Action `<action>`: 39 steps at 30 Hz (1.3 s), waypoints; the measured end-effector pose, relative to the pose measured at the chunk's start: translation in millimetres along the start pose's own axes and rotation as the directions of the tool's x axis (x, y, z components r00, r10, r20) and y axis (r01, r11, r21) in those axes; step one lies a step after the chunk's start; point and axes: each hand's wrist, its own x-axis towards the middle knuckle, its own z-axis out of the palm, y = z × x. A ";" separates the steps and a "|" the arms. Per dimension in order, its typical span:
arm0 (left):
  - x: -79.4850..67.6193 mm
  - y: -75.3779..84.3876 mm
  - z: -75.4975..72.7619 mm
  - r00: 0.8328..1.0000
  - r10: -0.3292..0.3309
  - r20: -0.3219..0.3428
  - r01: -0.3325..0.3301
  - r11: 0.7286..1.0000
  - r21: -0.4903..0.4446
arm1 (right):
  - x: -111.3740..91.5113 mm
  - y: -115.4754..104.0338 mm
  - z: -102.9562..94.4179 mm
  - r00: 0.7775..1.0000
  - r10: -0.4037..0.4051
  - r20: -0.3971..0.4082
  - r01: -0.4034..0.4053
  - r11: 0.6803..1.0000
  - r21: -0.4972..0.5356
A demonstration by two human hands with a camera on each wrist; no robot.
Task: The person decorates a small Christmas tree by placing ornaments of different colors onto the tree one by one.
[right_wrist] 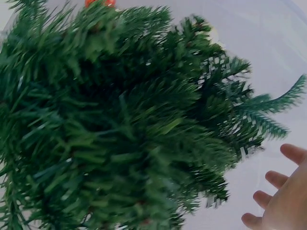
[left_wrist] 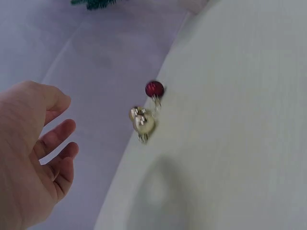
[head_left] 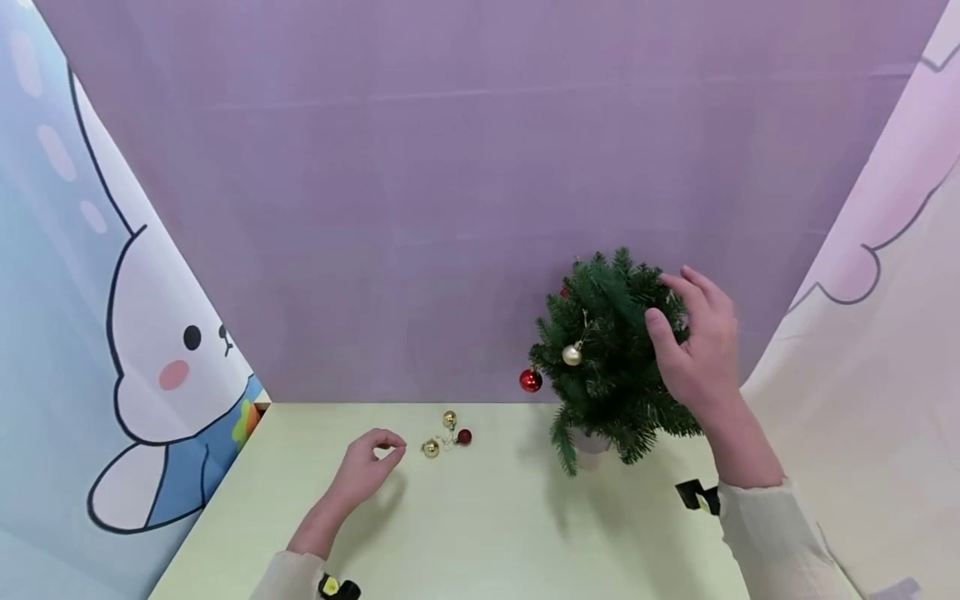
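My left hand (head_left: 367, 468) hovers over the table left of a small cluster of baubles, its fingers loosely bent around nothing. The cluster has a dark red bauble (left_wrist: 154, 89) and two gold baubles (head_left: 431, 448), lying close together on the table. A small artificial Christmas tree (head_left: 600, 350) stands to the right in a pale pot (head_left: 590, 442). From its left side hang a shiny red bauble (head_left: 531, 381) and a pale gold bauble (head_left: 572, 355). My right hand (head_left: 699, 346) is beside the tree's right side, fingers spread; the right wrist view shows its fingertips just off the branches.
The pale table (head_left: 465, 525) meets a purple backdrop (head_left: 390, 250) just behind the baubles and tree. A cartoon-printed curtain (head_left: 172, 358) borders the left side. Another printed curtain (head_left: 847, 375) closes off the right.
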 end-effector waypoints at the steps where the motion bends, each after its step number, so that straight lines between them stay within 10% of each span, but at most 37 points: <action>1: -1.8 -4.1 -1.5 1.000 -0.004 -0.003 0.004 1.000 0.003 | -0.1 2.5 1.1 1.000 0.003 0.025 -0.004 1.000 0.011; 9: -24.8 -28.2 -4.3 0.995 -0.089 0.043 0.088 0.996 0.034 | -14.6 19.5 11.0 0.985 0.075 0.157 -0.071 0.997 -0.030; 17: -17.4 -27.6 4.0 0.996 -0.067 0.053 0.065 0.997 0.048 | -20.9 30.4 14.6 0.952 0.174 0.250 -0.153 0.983 -0.099; 39: -21.4 -8.9 31.4 0.992 -0.128 0.009 0.124 0.977 0.173 | -29.0 39.1 19.8 0.963 0.142 0.229 -0.131 0.990 -0.061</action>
